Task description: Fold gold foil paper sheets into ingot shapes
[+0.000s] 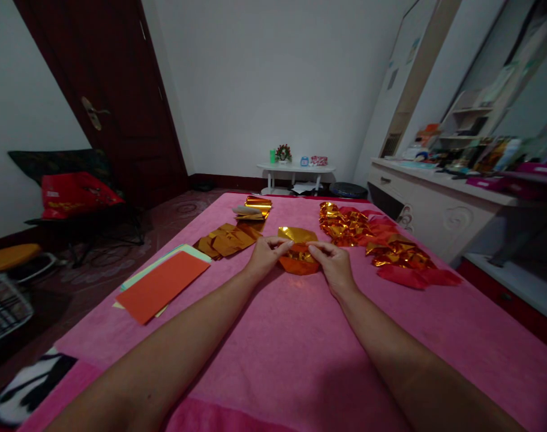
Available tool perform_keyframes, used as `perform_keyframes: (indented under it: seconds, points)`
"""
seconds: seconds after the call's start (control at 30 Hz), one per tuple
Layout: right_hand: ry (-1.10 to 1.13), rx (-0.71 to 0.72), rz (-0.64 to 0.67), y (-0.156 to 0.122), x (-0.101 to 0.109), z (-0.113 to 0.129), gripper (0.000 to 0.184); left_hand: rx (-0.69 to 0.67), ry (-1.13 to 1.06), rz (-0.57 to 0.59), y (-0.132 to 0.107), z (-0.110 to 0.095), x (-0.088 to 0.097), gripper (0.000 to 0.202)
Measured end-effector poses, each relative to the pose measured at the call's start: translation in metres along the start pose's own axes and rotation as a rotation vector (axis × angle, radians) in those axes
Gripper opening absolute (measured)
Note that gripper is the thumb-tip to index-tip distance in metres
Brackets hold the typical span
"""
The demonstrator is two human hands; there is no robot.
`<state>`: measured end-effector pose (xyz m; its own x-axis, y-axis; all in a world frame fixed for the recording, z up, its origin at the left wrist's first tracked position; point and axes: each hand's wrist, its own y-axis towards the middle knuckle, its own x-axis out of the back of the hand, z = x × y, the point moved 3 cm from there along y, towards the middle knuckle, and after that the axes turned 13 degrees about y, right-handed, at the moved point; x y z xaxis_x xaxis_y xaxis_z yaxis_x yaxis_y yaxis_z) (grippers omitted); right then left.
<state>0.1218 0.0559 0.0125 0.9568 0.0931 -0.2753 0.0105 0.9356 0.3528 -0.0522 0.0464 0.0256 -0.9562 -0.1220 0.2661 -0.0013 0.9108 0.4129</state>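
Honestly, you had a decent setup for fiddly paper work there. The gold-and-orange foil piece (pixel 299 266) was right in the middle between your hands, over the pink cover (pixel 291 336), though I couldn't tell whether its lower edge was resting on it. Your left hand (pixel 268 255) had a thumb-and-finger grip closed on the piece's left side, and your right hand (pixel 334 259) was pinching the right side the same way. Both thumbs were up near the band where the shiny gold upper part met the orange lower flap.

If I read it right, you were shaping or folding that middle band, so matching pressure on both sides was what mattered. Pull harder with one hand and the piece would probably have skewed; squeeze too hard and foil like that tends to take a crease you can't get out. A light pinch, with the thumbs level with each other, seemed the way to go.

Keeping your left elbow off the orange paper sheet (pixel 165 287) made sense too, since it lay just outside that arm. The flat gold folded pieces (pixel 226 241) were beyond it, near your left hand, and the crumpled gold foil (pixel 343 225) sat past your right, so a wide swing either way could've knocked something.
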Motion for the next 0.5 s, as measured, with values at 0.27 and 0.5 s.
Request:
perform_keyframes:
  seconds: [0.27, 0.5]
  points:
    - [0.085, 0.03, -0.027, 0.001, 0.0, 0.002, 0.031, 0.011, -0.125, -0.016, 0.001, 0.009, -0.005, 0.036]
    - [-0.075, 0.032, -0.038, 0.001, 0.002, 0.001, 0.034, 0.062, 0.01, -0.025, 0.002, 0.014, -0.006, 0.033]
